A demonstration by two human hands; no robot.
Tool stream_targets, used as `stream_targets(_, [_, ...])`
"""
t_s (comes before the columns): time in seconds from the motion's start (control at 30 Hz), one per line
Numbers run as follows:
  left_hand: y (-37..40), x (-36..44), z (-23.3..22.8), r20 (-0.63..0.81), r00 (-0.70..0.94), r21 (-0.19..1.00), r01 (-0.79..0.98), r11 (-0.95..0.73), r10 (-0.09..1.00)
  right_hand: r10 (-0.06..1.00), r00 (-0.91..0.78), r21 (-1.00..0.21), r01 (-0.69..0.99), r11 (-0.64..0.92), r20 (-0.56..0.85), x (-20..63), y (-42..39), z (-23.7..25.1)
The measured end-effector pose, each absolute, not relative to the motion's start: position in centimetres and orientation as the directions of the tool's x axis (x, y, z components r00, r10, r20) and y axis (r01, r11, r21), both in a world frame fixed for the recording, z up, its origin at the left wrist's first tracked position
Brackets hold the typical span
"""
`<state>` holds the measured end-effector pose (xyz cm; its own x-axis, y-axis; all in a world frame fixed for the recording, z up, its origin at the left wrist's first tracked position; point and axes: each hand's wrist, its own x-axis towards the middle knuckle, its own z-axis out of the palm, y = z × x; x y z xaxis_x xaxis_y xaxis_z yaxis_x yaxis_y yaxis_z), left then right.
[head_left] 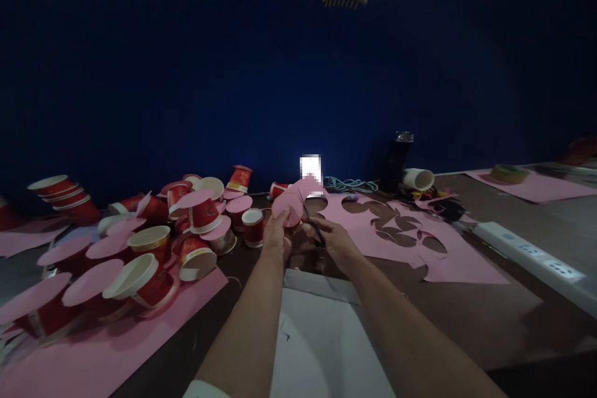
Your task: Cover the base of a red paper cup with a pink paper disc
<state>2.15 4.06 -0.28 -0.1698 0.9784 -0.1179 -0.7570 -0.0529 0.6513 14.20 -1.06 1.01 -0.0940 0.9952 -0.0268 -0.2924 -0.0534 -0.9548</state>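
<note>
Dark blue backing [233, 87] rises behind a brown table [489, 317]. At its middle, the left hand [278, 234] pinches a rounded pink paper piece [286, 200] between thumb and fingers, holding it up just above the tabletop. Beside it, the right hand [333, 241] grips dark-handled scissors [319, 233], their blades at the paper's edge. Just right lies a pink sheet [461, 264] riddled with cut-out holes; to the left, red paper cups [200, 216] crowd together, several bearing pink discs [97, 283]. Farther right stand a black thermos [395, 161], a tipped paper cup [418, 179] near it, and a white power strip [527, 258] lying along the table.
</note>
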Motion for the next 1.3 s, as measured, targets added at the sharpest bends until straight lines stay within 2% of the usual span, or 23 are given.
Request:
stream_targets(0.6, [3.2,2.3,1.0,-0.154,-0.205,0.657,-0.752,-0.055,0.967,0.994,-0.104,-0.98,-0.195,-0.033,-0.012,14.5,-0.8,0.5])
stream_targets(1.1, [3.9,1.9,0.4,-0.122,-0.248,0.729,-0.679,-0.083,0.961,0.994,-0.107,-0.994,-0.105,-0.016,-0.005,14.9,-0.4,0.4])
stream_targets(1.3, [4.6,1.7,-0.4,-0.085,-0.299,0.796,-0.594,-0.116,0.951,0.996,-0.082,-0.996,-0.072,-0.047,-0.041,15.0,-0.7,1.0])
